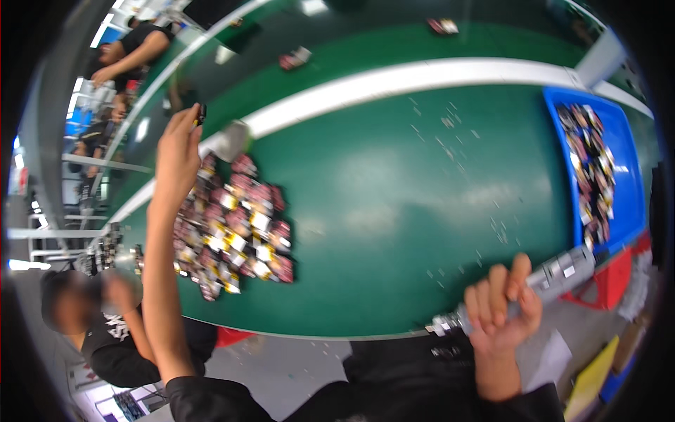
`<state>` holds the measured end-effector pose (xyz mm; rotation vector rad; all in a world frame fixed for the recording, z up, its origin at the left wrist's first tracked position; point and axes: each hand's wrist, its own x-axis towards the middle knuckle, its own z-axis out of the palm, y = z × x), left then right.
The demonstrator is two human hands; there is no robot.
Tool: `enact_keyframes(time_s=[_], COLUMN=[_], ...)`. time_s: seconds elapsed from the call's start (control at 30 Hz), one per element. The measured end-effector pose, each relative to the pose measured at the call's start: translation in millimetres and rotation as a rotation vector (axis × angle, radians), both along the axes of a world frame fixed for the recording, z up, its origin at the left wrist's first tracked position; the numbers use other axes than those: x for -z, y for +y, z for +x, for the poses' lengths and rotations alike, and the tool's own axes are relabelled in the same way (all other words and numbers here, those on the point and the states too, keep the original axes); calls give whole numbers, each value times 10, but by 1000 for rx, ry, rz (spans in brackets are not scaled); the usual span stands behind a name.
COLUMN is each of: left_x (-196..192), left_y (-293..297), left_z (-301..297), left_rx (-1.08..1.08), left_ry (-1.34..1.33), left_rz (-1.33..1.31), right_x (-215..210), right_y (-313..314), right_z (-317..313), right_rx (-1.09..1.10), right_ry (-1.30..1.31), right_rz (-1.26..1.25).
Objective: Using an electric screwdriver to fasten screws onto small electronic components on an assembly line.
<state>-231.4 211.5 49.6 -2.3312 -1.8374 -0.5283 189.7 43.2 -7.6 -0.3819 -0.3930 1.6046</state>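
Over the green surface (365,267), I see the left hand (178,148) pinching a small dark piece (202,114) beyond the pile (239,226), well apart from the right hand (500,306), clasping a grey tool (564,271) slanted toward the blue bin (629,176).

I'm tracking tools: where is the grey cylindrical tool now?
The grey tool is at the head view's lower right, in the right hand, near the blue tray.

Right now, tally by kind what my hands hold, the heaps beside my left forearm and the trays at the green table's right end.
Silver hand tool, right hand: 1
Small dark piece, left hand: 1
Heap of small parts: 1, too blurred to count singly
Blue tray: 1, holding more parts
Total: 4
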Motion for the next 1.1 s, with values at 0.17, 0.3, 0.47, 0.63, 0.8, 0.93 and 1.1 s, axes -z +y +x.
enact_keyframes(time_s=[0.17,0.3,0.47,0.63,0.8,0.93,1.1], left_x=[94,328,353,280,302,395,412], left_y=[-1227,-1950,-2007,-1992,-1944,-1997,-2077], left_z=[1460,2019,2182,2223,2221,2235,2259], left_rx=[418,632,571,546,619,641,634], left_ry=[124,34,-142,-112,29,44,70], left_rz=[-109,-144,-170,-157,-44,56,146], right_x=[114,36,26,21,4,40,41], right_y=[-4,-208,-446,-614,-724,-736,-749], right_z=[34,81,32,-210,-454,-480,-466], right_rx=[-44,-89,-135,-207,-216,-194,-194], right_ry=[-17,16,29,11,-8,-41,-88], right_rz=[69,106,76,-15,-198,-221,-216])
